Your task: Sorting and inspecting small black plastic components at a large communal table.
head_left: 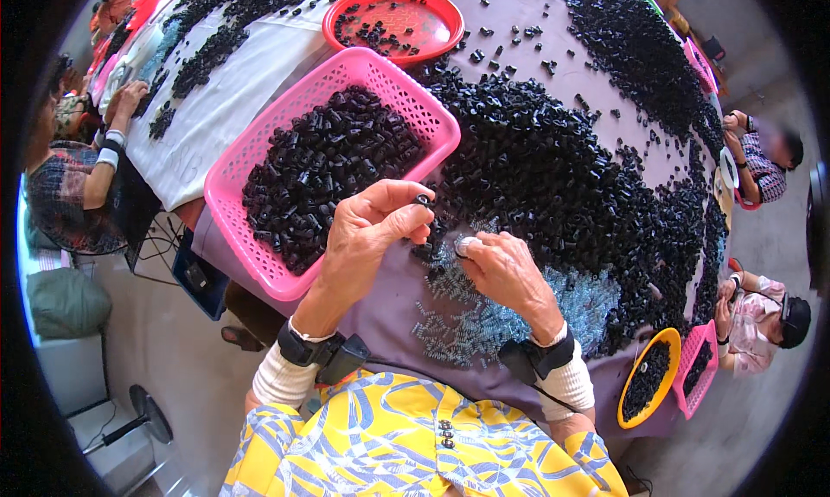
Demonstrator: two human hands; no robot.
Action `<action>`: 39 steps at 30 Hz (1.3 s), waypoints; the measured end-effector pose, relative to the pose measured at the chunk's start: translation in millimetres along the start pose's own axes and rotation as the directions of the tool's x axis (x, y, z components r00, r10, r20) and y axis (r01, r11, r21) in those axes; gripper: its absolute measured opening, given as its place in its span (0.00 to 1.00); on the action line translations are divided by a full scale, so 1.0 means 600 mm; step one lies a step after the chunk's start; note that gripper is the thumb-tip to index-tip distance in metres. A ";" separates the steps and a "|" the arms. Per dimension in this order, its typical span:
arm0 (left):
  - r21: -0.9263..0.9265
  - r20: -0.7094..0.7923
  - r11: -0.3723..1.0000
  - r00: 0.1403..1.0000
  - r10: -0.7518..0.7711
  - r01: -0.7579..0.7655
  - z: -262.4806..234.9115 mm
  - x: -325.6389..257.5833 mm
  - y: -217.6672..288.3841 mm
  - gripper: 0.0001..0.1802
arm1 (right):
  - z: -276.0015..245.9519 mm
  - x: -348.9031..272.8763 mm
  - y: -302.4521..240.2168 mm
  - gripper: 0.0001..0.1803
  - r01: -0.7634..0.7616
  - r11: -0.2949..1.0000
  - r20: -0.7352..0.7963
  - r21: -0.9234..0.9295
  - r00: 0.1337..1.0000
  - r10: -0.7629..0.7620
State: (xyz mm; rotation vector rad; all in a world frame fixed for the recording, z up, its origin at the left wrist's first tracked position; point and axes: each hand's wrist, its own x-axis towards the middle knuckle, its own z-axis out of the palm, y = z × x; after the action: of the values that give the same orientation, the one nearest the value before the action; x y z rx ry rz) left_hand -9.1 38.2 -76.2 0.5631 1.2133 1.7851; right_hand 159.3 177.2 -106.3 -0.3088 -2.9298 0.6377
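Note:
My left hand [363, 233] is raised in front of the pink basket's near right side. Its thumb and forefinger pinch a small black plastic piece [422, 199] with a round opening. To its right, my right hand [512, 276] hovers low over a heap of small clear-blue springs [566, 302]. The right fingers are drawn together, with white tape around a fingertip; what they hold, if anything, is hidden. Beyond both hands spreads a large pile of black plastic pieces [536, 151]. The pink basket [229, 185], left of my left hand, holds many similar pieces.
A red tray [437, 17] with some black pieces stands behind the basket. At the right edge are a yellow bowl [667, 346] and another pink basket [692, 402]. Other people [752, 320] sit around the table. A blue tray [186, 268] lies below its left side.

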 end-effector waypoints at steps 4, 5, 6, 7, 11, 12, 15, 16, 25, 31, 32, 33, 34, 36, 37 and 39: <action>0.005 -0.002 1.000 1.000 -0.017 0.017 0.003 -0.001 -0.002 0.11 | 0.003 0.000 -0.021 0.05 0.163 0.983 -0.021 0.085 0.987 -0.161; 0.011 0.005 1.000 1.000 -0.025 0.025 0.006 0.000 -0.001 0.11 | 0.008 0.002 -0.027 0.08 0.184 0.980 0.020 0.076 0.982 -0.186; 0.019 0.011 0.999 0.999 -0.030 0.030 0.008 0.000 0.001 0.11 | 0.016 0.004 -0.031 0.08 0.185 0.980 0.016 0.076 0.982 -0.186; 0.022 0.013 0.999 1.000 -0.028 0.028 0.010 0.000 0.001 0.11 | 0.026 0.005 -0.034 0.08 0.182 0.983 0.025 0.024 0.983 -0.183; 0.077 -0.009 0.997 1.000 -0.008 0.009 0.009 -0.002 -0.001 0.11 | 0.034 0.007 -0.038 0.08 0.179 0.984 0.065 -0.014 0.982 -0.178; 0.068 -0.017 0.998 1.000 -0.012 0.013 0.010 -0.002 0.000 0.11 | 0.033 0.007 -0.037 0.06 0.186 0.982 0.048 -0.016 0.982 -0.185; 0.104 -0.008 0.994 1.000 -0.025 0.025 0.014 -0.003 0.000 0.11 | 0.029 0.003 -0.016 0.05 0.138 0.974 -0.069 0.180 0.989 -0.128; 0.103 -0.008 0.994 1.000 -0.026 0.026 0.014 -0.002 -0.003 0.11 | 0.021 0.002 -0.011 0.05 0.137 0.974 -0.068 0.180 0.990 -0.126; 0.094 0.105 0.991 0.989 -0.100 0.090 0.045 0.009 -0.023 0.11 | -0.028 -0.029 0.016 0.07 -0.183 0.372 0.038 0.910 0.931 0.364; 0.045 0.150 0.990 0.979 -0.142 0.136 0.070 0.015 -0.039 0.12 | -0.052 -0.027 0.013 0.13 -0.007 0.404 -0.148 0.915 0.925 0.351; 0.022 0.147 0.988 0.977 -0.153 0.151 0.074 0.016 -0.039 0.12 | -0.055 -0.025 0.012 0.13 -0.003 0.406 -0.152 0.914 0.925 0.349; 0.014 0.148 0.987 0.976 -0.160 0.160 0.077 0.016 -0.039 0.12 | -0.057 -0.024 0.011 0.15 0.038 0.508 -0.227 0.861 0.921 0.316; 0.016 0.149 0.987 0.976 -0.158 0.158 0.079 0.016 -0.038 0.12 | -0.060 -0.023 0.009 0.16 0.077 0.602 -0.297 0.795 0.914 0.275; -0.004 0.164 0.985 0.972 -0.169 0.172 0.081 0.017 -0.037 0.13 | -0.085 -0.020 -0.010 0.17 0.049 0.751 -0.337 0.658 0.912 0.236; -0.003 0.165 0.985 0.972 -0.168 0.171 0.081 0.018 -0.037 0.13 | -0.093 -0.018 -0.016 0.17 0.016 0.869 -0.365 0.495 0.911 0.191; -0.065 0.179 0.979 0.967 -0.180 0.194 0.082 0.018 -0.040 0.14 | -0.095 -0.011 -0.016 0.17 0.086 0.928 -0.428 0.363 0.900 0.084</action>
State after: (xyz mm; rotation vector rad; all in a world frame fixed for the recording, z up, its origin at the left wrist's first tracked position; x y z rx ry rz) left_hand 32.4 75.7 -78.3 0.5254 1.0345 1.5852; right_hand 173.4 189.7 -51.4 -0.3525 -2.3200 0.9650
